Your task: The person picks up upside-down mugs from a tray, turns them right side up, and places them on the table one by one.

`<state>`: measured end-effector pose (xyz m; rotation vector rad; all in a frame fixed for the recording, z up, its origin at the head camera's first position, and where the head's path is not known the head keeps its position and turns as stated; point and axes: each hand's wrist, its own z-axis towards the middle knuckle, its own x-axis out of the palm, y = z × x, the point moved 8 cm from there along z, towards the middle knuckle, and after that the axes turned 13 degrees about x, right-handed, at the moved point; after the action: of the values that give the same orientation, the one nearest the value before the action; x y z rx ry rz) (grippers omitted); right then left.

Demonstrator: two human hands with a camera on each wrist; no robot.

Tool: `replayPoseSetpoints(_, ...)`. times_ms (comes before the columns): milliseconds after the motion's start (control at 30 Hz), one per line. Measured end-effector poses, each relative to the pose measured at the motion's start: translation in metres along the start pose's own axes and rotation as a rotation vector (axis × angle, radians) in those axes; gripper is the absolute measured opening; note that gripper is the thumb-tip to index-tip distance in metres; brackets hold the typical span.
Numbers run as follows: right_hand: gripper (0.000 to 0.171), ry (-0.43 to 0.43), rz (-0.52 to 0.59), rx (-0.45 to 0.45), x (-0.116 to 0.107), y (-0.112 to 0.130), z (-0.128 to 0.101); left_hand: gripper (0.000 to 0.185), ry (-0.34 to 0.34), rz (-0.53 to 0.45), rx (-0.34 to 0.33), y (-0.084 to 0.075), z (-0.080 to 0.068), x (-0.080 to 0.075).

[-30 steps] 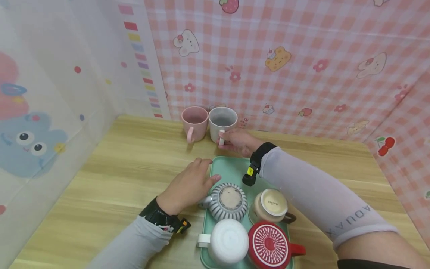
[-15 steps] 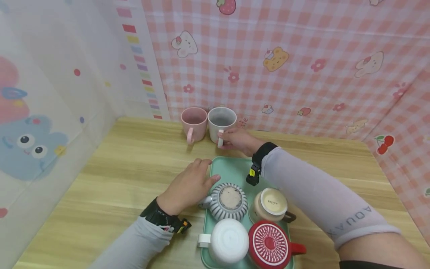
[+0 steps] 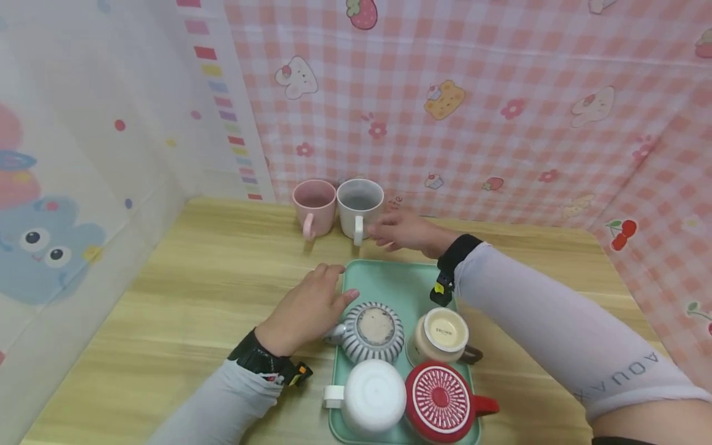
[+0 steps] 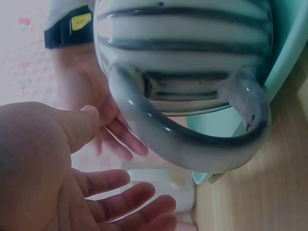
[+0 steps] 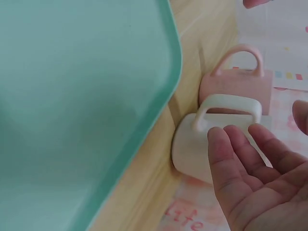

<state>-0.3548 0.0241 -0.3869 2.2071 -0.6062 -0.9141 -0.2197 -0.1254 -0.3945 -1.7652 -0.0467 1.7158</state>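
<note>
The right hand (image 3: pixel 406 233) has just let go of the white mug (image 3: pixel 359 207): its fingers, which pinched the handle a moment ago, now lie loose and spread just beside it, not touching. The mug stands upright at the counter's (image 3: pixel 167 296) back edge, against the pink mug (image 3: pixel 314 206), so the placing looks done. The left hand (image 3: pixel 303 309) has not moved; it rests flat and relaxed at the tray's (image 3: pixel 389 284) left edge, next to the striped mug (image 3: pixel 374 330), holding nothing. Four mugs sit upside down on the tray.
</note>
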Motion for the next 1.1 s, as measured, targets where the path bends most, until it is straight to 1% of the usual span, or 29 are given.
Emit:
replayPoseSetpoints(133, 0.045, -0.031, -0.09, -0.049, -0.008, -0.005, -0.02, 0.063, 0.009, -0.002, -0.013, 0.0, 0.0, 0.001)
replayPoseSetpoints(200, 0.046, -0.065, -0.139, -0.075, -0.014, -0.01, -0.033, 0.063, 0.016, -0.007, -0.02, 0.0, 0.0, 0.001)
replayPoseSetpoints(300, 0.05, -0.145, -0.205, -0.125, -0.023, -0.018, -0.055, 0.063, 0.026, -0.015, -0.028, 0.001, 0.0, 0.002)
replayPoseSetpoints(433, 0.048, -0.257, -0.218, -0.195, -0.033, -0.029, -0.086, 0.063, 0.019, -0.012, -0.035, 0.004, 0.0, 0.0)
replayPoseSetpoints(500, 0.046, -0.304, -0.198, -0.214, -0.037, -0.035, -0.099, 0.062, 0.014, -0.016, -0.038, 0.005, -0.001, -0.001)
replayPoseSetpoints(633, 0.043, -0.385, -0.148, -0.225, -0.044, -0.052, -0.122, 0.062, 0.013, -0.027, -0.036, 0.007, 0.0, -0.001)
replayPoseSetpoints(767, 0.04, -0.445, -0.111, -0.238, -0.048, -0.07, -0.138, 0.062, 0.015, -0.029, -0.031, 0.007, 0.0, 0.0)
replayPoseSetpoints(933, 0.036, -0.504, -0.184, -0.24, -0.044, -0.096, -0.152, 0.062, 0.016, -0.023, -0.031, 0.007, 0.0, 0.001)
replayPoseSetpoints(1000, 0.035, -0.504, -0.213, -0.247, -0.039, -0.106, -0.156, 0.062, 0.017, -0.023, -0.036, 0.008, 0.0, 0.001)
replayPoseSetpoints(1100, 0.035, -0.472, -0.244, -0.258, -0.029, -0.12, -0.157, 0.062, 0.018, -0.021, -0.039, 0.008, 0.0, 0.0)
